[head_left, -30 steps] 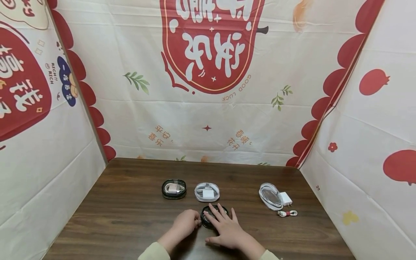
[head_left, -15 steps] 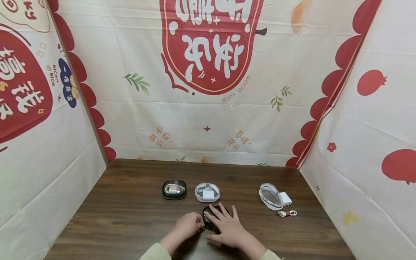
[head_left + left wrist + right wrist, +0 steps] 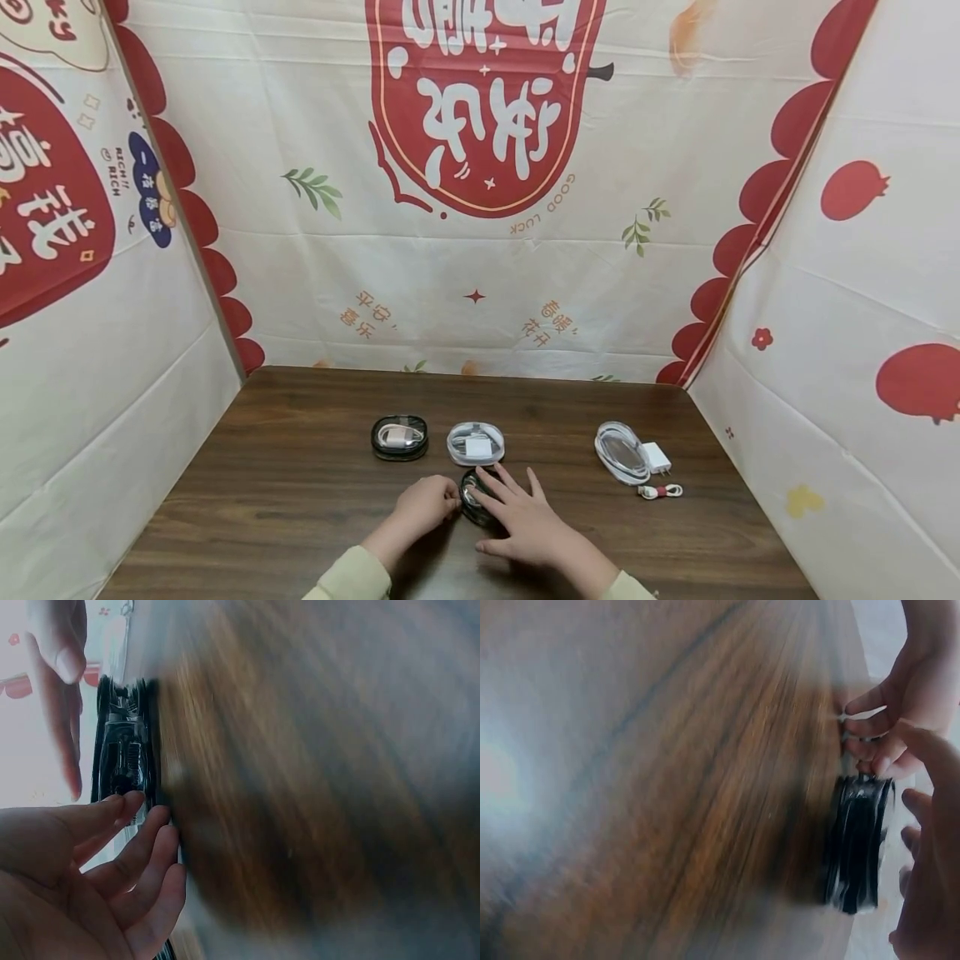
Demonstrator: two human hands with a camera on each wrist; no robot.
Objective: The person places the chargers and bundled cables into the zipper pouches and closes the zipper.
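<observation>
Two black cases (image 3: 400, 439) (image 3: 470, 497) (two hands (image 3: 425, 504) (image 3: 529, 525)).

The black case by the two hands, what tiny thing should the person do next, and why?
Perhaps press down lightly with the right hand to steady the black oval case: that hand's fingers spread over its top, while the left hand has its fingers curled at the case's left edge.

The left hand (image 3: 97, 881) pinches the black case (image 3: 124, 757) at one end.

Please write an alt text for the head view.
A left hand holds a black oval case on a wooden table; the right hand spreads over it. A dark case and a clear case lie beyond, a white charger farther right.
</observation>
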